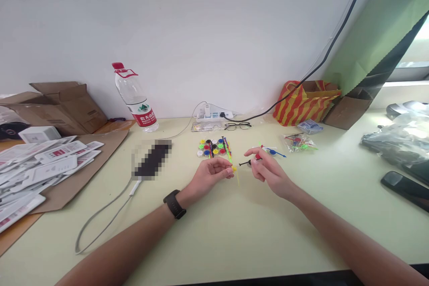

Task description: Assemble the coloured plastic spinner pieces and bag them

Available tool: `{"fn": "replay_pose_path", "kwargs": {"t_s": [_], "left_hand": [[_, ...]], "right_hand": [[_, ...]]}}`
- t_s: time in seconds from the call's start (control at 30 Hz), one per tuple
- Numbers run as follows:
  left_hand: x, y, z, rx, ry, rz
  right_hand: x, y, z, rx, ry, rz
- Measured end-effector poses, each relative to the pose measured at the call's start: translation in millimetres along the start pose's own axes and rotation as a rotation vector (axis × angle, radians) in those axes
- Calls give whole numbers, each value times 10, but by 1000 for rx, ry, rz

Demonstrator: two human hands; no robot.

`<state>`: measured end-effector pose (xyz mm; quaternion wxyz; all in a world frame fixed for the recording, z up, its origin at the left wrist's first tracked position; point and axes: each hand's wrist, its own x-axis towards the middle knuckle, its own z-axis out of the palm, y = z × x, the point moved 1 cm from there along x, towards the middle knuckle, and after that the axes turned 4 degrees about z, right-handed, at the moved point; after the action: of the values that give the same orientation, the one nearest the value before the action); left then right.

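Note:
My left hand [212, 175] pinches a small yellow plastic piece [234, 168] between thumb and fingertips. A thin yellow stick [238, 178] points down from it. To its right, my right hand [270, 170] hovers with the index finger raised and bent, apart from the yellow piece. Close to its fingers are a black stick [244, 163] and a red piece partly hidden behind the index finger. A blue arrow-shaped stick [279, 153] lies just beyond this hand. Behind my left hand are rows of coloured round pieces [207, 141] and a bundle of coloured sticks [227, 145].
A bag of coloured parts [300, 143], eyeglasses [237, 126] and a power strip [217, 115] sit farther back. To the left are a pixelated dark object [152, 161] with a cable, a water bottle [136, 98] and piled white tags [63, 161]. A black phone-like object [405, 190] lies right.

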<state>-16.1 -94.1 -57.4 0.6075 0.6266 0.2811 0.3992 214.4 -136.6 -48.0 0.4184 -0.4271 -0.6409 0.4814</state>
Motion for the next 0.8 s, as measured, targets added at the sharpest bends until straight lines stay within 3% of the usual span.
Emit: {"fn": "replay_pose_path", "kwargs": {"t_s": [0.53,0.67,0.8], "left_hand": [[-41,34,60,-17,-91,-50],[-33,21,49,-13,-71,-47],[-24,-3,30,6,-41,-24]], "right_hand": [[-6,58,152,-150,-99,-46],[15,71,117,-152,-44,-63],[48,90,82,-21,42,-20]]}}
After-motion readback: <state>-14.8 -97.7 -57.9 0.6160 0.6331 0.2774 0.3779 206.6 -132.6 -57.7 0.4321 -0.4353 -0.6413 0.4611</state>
